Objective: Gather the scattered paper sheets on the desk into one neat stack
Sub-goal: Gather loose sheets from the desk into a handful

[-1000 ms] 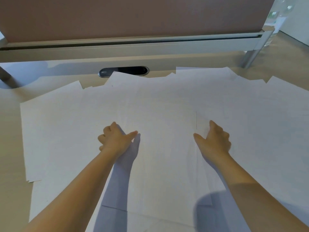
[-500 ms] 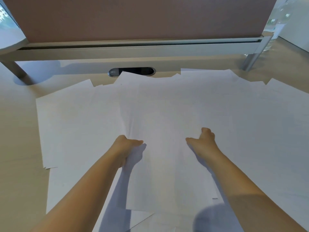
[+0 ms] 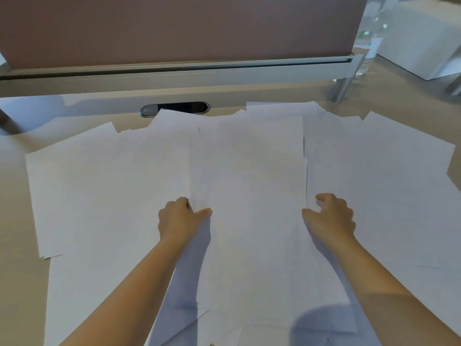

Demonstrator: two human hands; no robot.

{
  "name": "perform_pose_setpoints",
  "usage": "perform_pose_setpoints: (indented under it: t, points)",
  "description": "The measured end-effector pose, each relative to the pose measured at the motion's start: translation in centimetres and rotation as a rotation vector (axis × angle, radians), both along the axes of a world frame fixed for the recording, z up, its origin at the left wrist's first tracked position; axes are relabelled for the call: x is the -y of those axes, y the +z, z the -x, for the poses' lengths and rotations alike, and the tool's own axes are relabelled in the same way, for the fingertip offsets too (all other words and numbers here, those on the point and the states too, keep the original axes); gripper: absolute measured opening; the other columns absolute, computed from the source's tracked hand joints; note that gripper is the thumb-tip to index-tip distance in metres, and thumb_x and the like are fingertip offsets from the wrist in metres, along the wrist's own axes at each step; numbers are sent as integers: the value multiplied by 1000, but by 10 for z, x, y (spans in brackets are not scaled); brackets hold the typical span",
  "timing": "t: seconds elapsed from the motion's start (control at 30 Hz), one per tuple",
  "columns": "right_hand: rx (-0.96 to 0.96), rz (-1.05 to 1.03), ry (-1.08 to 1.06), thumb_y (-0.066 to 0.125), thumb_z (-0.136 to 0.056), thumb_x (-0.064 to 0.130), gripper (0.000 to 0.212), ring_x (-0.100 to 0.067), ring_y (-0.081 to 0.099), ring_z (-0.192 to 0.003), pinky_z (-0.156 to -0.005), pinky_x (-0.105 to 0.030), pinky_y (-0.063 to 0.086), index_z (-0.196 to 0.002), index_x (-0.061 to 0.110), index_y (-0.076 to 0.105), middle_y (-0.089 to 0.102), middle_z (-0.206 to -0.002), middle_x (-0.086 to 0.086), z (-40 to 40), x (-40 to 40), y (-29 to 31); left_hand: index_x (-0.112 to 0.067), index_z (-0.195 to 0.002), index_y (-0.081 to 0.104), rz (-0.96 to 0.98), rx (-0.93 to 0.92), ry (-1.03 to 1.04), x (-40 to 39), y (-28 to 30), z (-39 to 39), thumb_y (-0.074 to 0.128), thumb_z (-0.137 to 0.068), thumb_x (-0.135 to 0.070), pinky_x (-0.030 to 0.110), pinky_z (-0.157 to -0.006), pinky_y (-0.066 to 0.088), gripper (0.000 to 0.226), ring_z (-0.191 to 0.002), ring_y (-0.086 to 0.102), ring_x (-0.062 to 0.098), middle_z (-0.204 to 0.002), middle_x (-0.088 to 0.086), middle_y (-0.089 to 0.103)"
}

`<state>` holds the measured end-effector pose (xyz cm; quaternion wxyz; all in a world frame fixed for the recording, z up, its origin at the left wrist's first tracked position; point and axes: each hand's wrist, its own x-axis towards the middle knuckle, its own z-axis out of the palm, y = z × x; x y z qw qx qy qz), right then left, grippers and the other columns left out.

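Several white paper sheets lie overlapping across the pale desk. A middle bundle of sheets sits between my two hands. My left hand grips its left edge, thumb on top and fingers tucked under. My right hand grips the right edge, thumb lying on the paper and fingers curled at the side. More sheets spread out to the left and to the right, partly under the bundle.
A brown partition panel on a grey rail closes the desk's far side. A dark oval cable port lies just beyond the papers. A metal post and clear bottles stand at the far right.
Both hands moved from resting flat on the sheets to gripping the side edges of a middle bundle. The bundle's edges have drawn together and lifted slightly.
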<state>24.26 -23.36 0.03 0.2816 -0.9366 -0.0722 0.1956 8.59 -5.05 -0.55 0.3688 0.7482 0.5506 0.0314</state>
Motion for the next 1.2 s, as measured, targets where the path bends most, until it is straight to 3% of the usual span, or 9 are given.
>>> perform_pose_setpoints:
  t: [0.13,0.4,0.5,0.6,0.7,0.87,0.97,1.07,1.2]
  points:
    - [-40,133,-77,58,-82,23,67,-35,33,-131,-104,-45,34,-142,12,30,35,-144,-12,-11,18,-2,-9,-122,50,-29,-127,62,5,4,-12,65,-80,-36,40,-95,37,53,-122,40,34,-129,13,43]
    - [-237,-250,-174,62,-81,16,77,-30,35,-132,-99,-36,39,-144,6,19,31,-145,-12,-3,-5,-14,-3,-139,27,250,79,98,33,2,-30,65,-83,-36,41,-101,37,76,-131,36,34,-142,12,26]
    - [-289,-351,-264,58,-85,6,62,-34,46,-121,-86,-34,40,-138,-1,28,39,-139,-16,-7,2,-13,1,-129,37,404,208,213,26,2,-25,67,-83,-22,34,-86,44,59,-115,53,29,-129,18,43]
    - [-283,-317,-240,55,-81,2,26,-32,59,-88,-84,-40,48,-107,-2,58,64,-105,-18,-12,13,-19,-3,-78,49,550,264,167,23,6,-17,61,-85,-13,23,-58,41,18,-58,50,18,-71,10,46]
    - [-278,-300,-191,52,-82,1,6,-24,49,-68,-66,-29,38,-79,6,54,55,-77,-11,-11,17,-19,-5,-86,53,563,229,-12,33,12,-18,64,-80,-14,26,-67,39,15,-59,44,17,-65,6,47]
    - [-239,-309,-151,48,-84,-2,10,-20,45,-61,-59,-26,35,-82,8,47,48,-70,-5,-15,20,-15,-13,-91,54,643,344,-186,40,27,-21,61,-69,-17,18,-56,40,24,-68,50,18,-80,8,54]
    - [-220,-309,-131,49,-84,-3,10,-20,44,-62,-58,-26,34,-84,8,46,48,-72,-5,-21,22,-11,-17,-98,56,840,425,-144,34,36,-18,56,-86,-3,21,-56,54,18,-77,63,16,-88,3,65]
    - [-226,-374,-102,50,-86,-2,11,-22,48,-69,-58,-26,36,-85,9,48,51,-79,-7,-20,19,-4,-12,-96,57,754,460,-47,25,37,-14,52,-90,-3,27,-54,55,12,-71,66,19,-85,7,68]
    - [-255,-466,-52,50,-89,0,16,-22,51,-81,-67,-28,42,-100,11,47,53,-90,-5,-9,1,4,-5,-96,58,577,417,-12,9,31,3,55,-89,-4,25,-76,49,7,-83,62,17,-96,11,67]
